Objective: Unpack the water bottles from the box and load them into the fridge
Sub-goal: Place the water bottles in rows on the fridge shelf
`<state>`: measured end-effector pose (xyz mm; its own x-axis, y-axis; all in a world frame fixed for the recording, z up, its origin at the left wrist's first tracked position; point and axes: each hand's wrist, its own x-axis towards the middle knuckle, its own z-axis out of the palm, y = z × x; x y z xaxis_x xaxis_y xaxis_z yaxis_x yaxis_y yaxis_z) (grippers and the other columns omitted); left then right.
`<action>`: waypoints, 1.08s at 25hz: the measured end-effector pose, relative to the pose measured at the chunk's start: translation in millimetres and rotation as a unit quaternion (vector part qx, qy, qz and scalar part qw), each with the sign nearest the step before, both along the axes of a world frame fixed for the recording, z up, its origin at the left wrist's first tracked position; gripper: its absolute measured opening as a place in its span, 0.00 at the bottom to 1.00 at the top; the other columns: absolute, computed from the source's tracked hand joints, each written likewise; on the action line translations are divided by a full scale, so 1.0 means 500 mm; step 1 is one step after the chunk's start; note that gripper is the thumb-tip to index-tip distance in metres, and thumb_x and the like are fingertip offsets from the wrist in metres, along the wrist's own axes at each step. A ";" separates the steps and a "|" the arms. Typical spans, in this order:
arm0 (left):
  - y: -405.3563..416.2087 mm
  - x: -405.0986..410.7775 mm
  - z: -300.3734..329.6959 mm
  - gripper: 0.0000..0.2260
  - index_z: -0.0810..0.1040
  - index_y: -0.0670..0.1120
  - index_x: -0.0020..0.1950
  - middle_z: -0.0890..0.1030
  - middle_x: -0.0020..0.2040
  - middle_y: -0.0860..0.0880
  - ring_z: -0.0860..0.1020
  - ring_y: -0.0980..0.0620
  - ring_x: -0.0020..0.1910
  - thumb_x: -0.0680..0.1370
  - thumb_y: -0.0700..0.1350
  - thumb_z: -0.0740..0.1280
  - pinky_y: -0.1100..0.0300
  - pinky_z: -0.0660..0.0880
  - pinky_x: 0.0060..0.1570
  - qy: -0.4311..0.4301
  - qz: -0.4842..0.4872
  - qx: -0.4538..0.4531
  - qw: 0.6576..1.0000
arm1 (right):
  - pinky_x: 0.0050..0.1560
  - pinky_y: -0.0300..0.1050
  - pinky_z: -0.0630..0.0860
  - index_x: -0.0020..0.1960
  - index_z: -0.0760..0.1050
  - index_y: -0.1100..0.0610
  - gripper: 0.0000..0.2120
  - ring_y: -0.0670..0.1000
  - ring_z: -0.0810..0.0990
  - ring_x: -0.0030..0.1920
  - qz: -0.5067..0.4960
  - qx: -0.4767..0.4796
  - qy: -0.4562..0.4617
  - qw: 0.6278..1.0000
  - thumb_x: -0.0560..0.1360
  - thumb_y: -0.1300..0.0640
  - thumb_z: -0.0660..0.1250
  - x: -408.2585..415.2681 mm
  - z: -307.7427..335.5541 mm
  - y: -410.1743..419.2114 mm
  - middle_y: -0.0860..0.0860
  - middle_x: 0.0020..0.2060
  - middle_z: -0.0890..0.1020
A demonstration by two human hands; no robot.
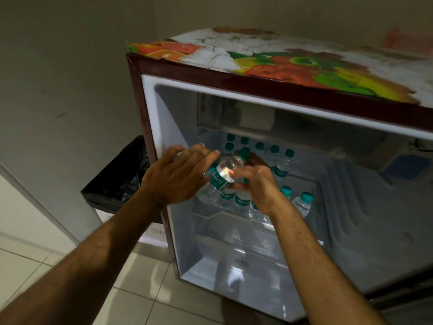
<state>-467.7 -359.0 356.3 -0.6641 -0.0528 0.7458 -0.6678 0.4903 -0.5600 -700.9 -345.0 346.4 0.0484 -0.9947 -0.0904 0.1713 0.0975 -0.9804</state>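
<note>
The small fridge (150, 118) stands open in front of me, lit inside. I hold a clear water bottle (225, 172) with a teal label, tilted, its cap pointing into the fridge. My right hand (256, 184) grips it from the right and below. My left hand (178, 177) lies against its left side with fingers stretched out. Several bottles (282, 166) with teal caps stand on the upper shelf, and more bottles (303, 202) stand on the shelf below, partly hidden by my hands. The box is out of view.
A bin lined with a black bag (121, 177) stands against the wall left of the fridge. A fruit-print cover (293, 64) lies on the fridge top. The fridge's lower compartment (241, 261) holds clear trays. Pale floor tiles (140, 289) lie below.
</note>
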 end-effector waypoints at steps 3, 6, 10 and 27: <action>0.002 -0.001 -0.006 0.21 0.75 0.40 0.69 0.80 0.62 0.41 0.79 0.44 0.63 0.82 0.52 0.60 0.48 0.71 0.58 0.011 0.016 0.012 1.000 | 0.54 0.58 0.82 0.61 0.76 0.62 0.15 0.57 0.84 0.55 -0.094 0.041 -0.089 0.991 0.76 0.59 0.70 -0.031 -0.002 -0.027 0.55 0.53 0.85; 0.004 -0.003 -0.005 0.21 0.77 0.41 0.68 0.81 0.62 0.42 0.79 0.45 0.64 0.82 0.52 0.60 0.50 0.72 0.56 0.014 0.028 0.004 1.000 | 0.50 0.58 0.83 0.61 0.75 0.58 0.16 0.58 0.84 0.55 -0.175 0.035 -0.103 0.978 0.75 0.54 0.72 -0.059 0.002 -0.064 0.56 0.56 0.83; 0.003 -0.003 -0.007 0.20 0.78 0.42 0.68 0.81 0.62 0.43 0.79 0.46 0.63 0.82 0.52 0.60 0.51 0.70 0.53 0.018 0.039 0.008 0.999 | 0.51 0.56 0.83 0.55 0.74 0.56 0.06 0.55 0.81 0.56 -0.273 0.009 -0.086 0.958 0.79 0.56 0.67 -0.102 0.012 -0.116 0.54 0.57 0.79; 0.010 -0.003 -0.008 0.20 0.80 0.42 0.66 0.82 0.61 0.43 0.79 0.45 0.63 0.82 0.54 0.61 0.51 0.71 0.53 0.004 0.087 0.028 0.996 | 0.56 0.45 0.76 0.66 0.75 0.59 0.22 0.54 0.79 0.57 -0.011 -0.001 0.473 0.881 0.73 0.64 0.74 -0.210 -0.060 -0.267 0.55 0.58 0.79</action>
<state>-469.3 -354.1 352.3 -0.6359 -0.2085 0.7431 -0.7492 0.3979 -0.5295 -806.1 -478.3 316.6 -0.0663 -0.9948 -0.0777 -0.7206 0.1016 -0.6858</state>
